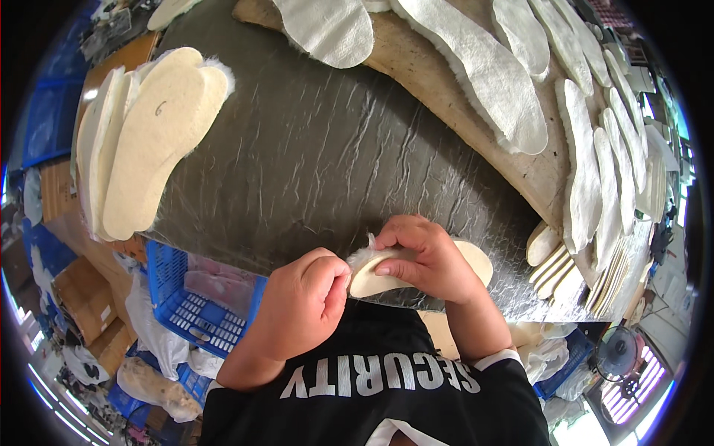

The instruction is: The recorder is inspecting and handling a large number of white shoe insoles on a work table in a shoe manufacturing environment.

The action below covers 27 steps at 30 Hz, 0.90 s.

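Two hands [372, 279] on one insole [416, 267]; perhaps four stacked insoles [149, 141] left.

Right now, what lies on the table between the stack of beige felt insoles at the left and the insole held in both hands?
In the head view, only bare wrinkled grey table covering lies between the stack of beige felt insoles and the held insole.

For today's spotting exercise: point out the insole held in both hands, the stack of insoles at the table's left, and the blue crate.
Held insole [372, 276]: head view, bare tan middle.
Stack of insoles [152, 141]: head view, top insole's middle.
Blue crate [195, 316]: head view, slotted side wall.
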Available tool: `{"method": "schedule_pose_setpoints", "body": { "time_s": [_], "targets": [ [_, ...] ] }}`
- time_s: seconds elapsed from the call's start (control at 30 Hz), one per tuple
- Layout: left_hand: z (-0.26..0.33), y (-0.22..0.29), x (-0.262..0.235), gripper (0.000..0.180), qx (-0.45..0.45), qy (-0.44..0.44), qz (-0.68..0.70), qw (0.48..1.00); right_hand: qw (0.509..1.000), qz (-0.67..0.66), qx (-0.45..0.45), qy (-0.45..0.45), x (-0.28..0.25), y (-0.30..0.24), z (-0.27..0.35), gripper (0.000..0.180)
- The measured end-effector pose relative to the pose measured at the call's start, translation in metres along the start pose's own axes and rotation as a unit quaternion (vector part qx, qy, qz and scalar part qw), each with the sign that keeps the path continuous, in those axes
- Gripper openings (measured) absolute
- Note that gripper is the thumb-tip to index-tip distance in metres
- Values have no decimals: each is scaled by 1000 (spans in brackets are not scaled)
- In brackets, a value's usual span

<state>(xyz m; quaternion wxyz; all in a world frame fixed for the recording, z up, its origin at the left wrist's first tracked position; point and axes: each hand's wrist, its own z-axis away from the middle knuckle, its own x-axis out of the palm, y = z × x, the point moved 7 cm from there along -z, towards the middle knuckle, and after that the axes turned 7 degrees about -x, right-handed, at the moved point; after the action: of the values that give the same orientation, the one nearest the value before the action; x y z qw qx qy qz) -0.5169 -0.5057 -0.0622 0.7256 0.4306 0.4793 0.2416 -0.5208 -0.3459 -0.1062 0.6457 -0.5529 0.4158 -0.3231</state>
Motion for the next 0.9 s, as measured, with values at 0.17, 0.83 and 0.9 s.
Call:
{"method": "schedule_pose_setpoints", "body": {
  "time_s": [0.17,0.83,0.9],
  "targets": [
    [-1,-2,-1,13,-6,2,-3,1000,998,53,-32,24,-1,-7,1,24],
    [-50,-29,22,24,-293,-94,546,779,984,104,104,-102,-32,-23,15,119],
    [-53,-12,18,32,-283,-69,573,766,989,-32,99,-103,-33,-21,21,118]
  ]
}}
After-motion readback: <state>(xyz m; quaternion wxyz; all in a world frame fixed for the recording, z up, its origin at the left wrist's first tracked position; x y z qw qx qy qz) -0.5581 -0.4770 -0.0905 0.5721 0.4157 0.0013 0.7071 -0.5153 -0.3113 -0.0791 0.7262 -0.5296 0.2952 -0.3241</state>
